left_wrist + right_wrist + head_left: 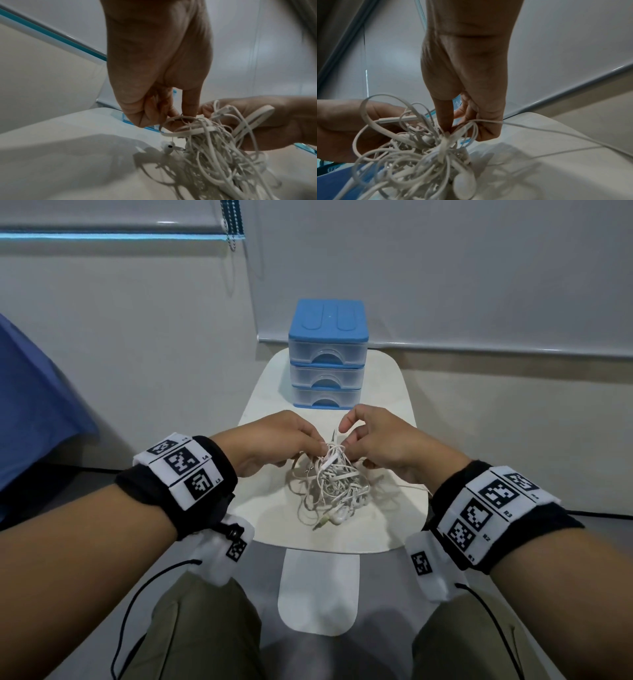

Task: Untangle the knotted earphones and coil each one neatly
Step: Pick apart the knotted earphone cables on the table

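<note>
A tangled clump of white earphones [330, 481] rests on the small white table [274, 515], its top lifted between both hands. My left hand [291, 440] pinches cords at the top left of the clump; in the left wrist view its fingers [188, 108] curl onto a flat cord loop of the earphones [214, 155]. My right hand [370, 440] pinches cords at the top right; in the right wrist view its fingers [447, 119] grip a strand above the earphones [423, 155]. An earbud [339, 517] lies at the clump's near edge. One thin cord trails right toward the table edge.
A blue-topped unit of three clear drawers [327, 356] stands at the table's far end, just behind my hands. Blue fabric [30, 405] is at the left. A white flap [318, 590] hangs off the table's near edge between my knees. Walls and a blind surround.
</note>
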The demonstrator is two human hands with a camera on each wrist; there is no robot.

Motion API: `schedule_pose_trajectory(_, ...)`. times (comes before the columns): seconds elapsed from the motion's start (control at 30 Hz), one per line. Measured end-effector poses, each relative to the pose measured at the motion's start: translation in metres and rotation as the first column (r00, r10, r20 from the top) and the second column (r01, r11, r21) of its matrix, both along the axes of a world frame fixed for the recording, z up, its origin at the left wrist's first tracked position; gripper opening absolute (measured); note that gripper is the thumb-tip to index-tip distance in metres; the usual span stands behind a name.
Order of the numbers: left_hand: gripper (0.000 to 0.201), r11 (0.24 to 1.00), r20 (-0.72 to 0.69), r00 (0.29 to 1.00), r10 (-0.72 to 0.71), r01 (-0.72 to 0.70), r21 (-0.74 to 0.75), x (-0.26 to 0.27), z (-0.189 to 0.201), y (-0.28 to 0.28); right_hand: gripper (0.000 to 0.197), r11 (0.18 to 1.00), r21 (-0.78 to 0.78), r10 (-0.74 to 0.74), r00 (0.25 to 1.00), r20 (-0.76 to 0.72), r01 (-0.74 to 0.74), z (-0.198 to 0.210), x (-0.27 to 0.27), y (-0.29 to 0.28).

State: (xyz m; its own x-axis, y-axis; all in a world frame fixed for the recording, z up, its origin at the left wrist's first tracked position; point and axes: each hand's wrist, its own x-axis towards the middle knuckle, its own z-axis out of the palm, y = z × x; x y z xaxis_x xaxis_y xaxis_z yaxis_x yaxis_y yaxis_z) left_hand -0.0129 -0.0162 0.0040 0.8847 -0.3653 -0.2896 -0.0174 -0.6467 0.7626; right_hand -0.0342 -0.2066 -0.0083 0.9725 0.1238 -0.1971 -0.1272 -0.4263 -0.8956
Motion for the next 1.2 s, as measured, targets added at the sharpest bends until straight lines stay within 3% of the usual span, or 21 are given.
schedule_pose_trajectory(0.27,0.025,0.980,-0.086,0.995,0.056,-0.071,-0.187,-0.002,0.006,0.007,0.029,0.997,-0.072,-0.006,0.999,0.047,0.010,0.008,0.006,0.001)
schedule_pose_trajectory(0.37,0.025,0.990,-0.063,0.998,-0.001,-0.007,-0.138,-0.007,0.005,0.003,0.028,0.992,-0.119,0.045,0.997,0.062,-0.037,0.007,0.005,0.002)
schedule_pose_trajectory(0.5,0.019,0.996,0.068,0.993,-0.094,0.094,-0.004,-0.013,-0.002,-0.005,0.029,0.980,-0.193,0.071,0.994,0.085,-0.053,0.005,0.002,0.001)
schedule_pose_trajectory(0.63,0.012,0.995,0.118,0.990,-0.078,0.084,-0.046,-0.013,-0.009,-0.007,0.028,0.974,-0.225,0.042,0.995,0.090,-0.021,0.004,0.003,-0.006)
schedule_pose_trajectory(0.73,0.009,0.994,0.138,0.989,-0.059,0.070,-0.079,-0.013,-0.012,-0.009,0.030,0.966,-0.245,0.101,0.993,0.052,-0.086,0.005,0.001,-0.011)
schedule_pose_trajectory(0.9,0.006,0.995,0.139,0.989,-0.057,0.068,-0.077,-0.013,-0.012,-0.014,0.039,0.960,-0.240,0.140,0.989,-0.046,-0.148,0.009,0.000,-0.017)
schedule_pose_trajectory(1.07,0.003,0.999,0.230,0.973,-0.011,0.023,-0.050,-0.014,-0.015,-0.020,0.040,0.979,-0.196,0.030,0.996,-0.088,-0.047,0.006,0.000,-0.015)
schedule_pose_trajectory(1.2,0.002,1.000,0.320,0.947,0.002,0.003,-0.016,-0.010,-0.009,-0.020,0.042,0.998,-0.062,-0.043,0.985,-0.170,0.033,0.006,0.005,-0.014)
